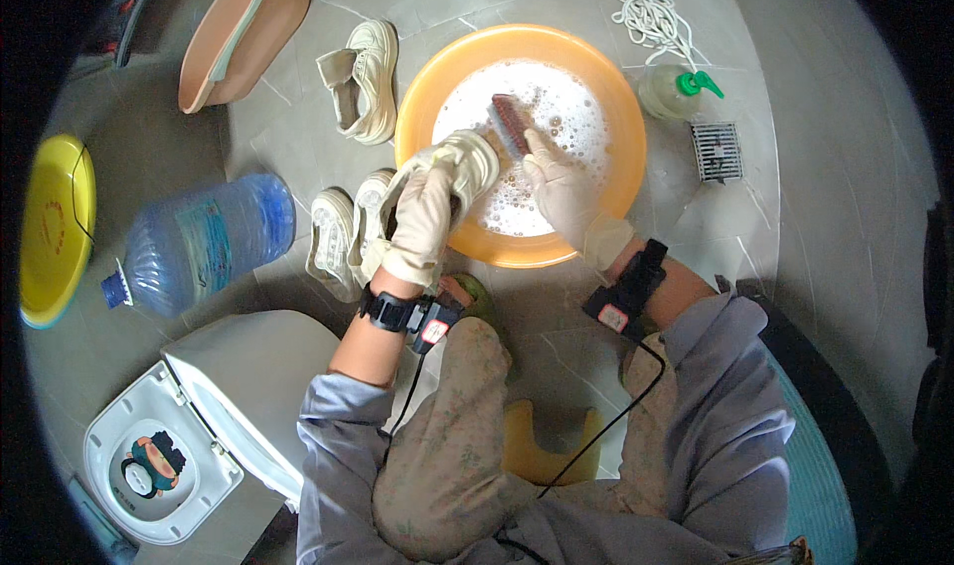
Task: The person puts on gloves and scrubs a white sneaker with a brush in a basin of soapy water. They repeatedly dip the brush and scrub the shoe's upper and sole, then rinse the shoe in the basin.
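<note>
My left hand (422, 218), in a pale rubber glove, grips a cream sneaker (474, 164) over the left side of an orange plastic basin (632, 140). The basin holds foamy water (574, 110). My right hand (555, 185), gloved too, holds a scrub brush (510, 121) with a dark red back, its pale bristles turned towards the sneaker's toe. Whether the bristles touch the shoe, I cannot tell. A cream sneaker (363, 84) stands on the floor left of the basin. Below it are more pale shoes (330, 237), partly hidden by my left hand.
A large blue water bottle (212, 241) lies at left, near a yellow basin (56, 237) and a toilet (253, 364). A pinkish tub (246, 39) is at upper left. To the right are a green-topped pump bottle (668, 92), a coiled white cord (652, 22) and a floor drain (717, 151).
</note>
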The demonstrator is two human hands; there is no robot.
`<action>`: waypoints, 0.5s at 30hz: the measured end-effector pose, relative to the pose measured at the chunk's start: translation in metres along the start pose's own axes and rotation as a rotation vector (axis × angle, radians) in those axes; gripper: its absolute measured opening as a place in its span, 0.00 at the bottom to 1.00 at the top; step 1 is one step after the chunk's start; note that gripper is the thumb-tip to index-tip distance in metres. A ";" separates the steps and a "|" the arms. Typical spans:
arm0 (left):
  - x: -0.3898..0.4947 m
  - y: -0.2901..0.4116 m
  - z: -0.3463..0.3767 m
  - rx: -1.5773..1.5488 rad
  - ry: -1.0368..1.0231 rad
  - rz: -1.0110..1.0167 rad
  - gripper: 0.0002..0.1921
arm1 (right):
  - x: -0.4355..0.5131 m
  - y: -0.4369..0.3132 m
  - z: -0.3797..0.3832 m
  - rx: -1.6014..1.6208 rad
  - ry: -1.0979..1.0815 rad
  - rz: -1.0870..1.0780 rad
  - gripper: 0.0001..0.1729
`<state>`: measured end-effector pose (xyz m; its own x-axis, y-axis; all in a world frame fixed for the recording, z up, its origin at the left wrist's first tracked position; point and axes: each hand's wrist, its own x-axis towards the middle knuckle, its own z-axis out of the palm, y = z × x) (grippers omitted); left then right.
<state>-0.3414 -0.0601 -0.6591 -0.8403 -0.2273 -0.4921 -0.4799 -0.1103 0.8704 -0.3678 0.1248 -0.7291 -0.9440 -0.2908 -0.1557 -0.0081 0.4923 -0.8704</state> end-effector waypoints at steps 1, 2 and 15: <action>-0.005 -0.001 -0.004 -0.125 -0.041 0.022 0.13 | 0.004 0.008 0.001 -0.042 0.170 -0.113 0.30; -0.002 0.000 -0.008 -0.058 -0.030 0.106 0.14 | 0.007 0.016 0.003 -0.151 0.036 0.058 0.29; 0.010 -0.019 -0.018 0.007 -0.052 0.189 0.16 | -0.037 -0.034 -0.033 -0.028 -0.134 -0.126 0.23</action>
<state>-0.3367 -0.0779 -0.6800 -0.9273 -0.1929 -0.3207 -0.3144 -0.0633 0.9472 -0.3439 0.1458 -0.6783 -0.8825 -0.4576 -0.1087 -0.1346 0.4671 -0.8739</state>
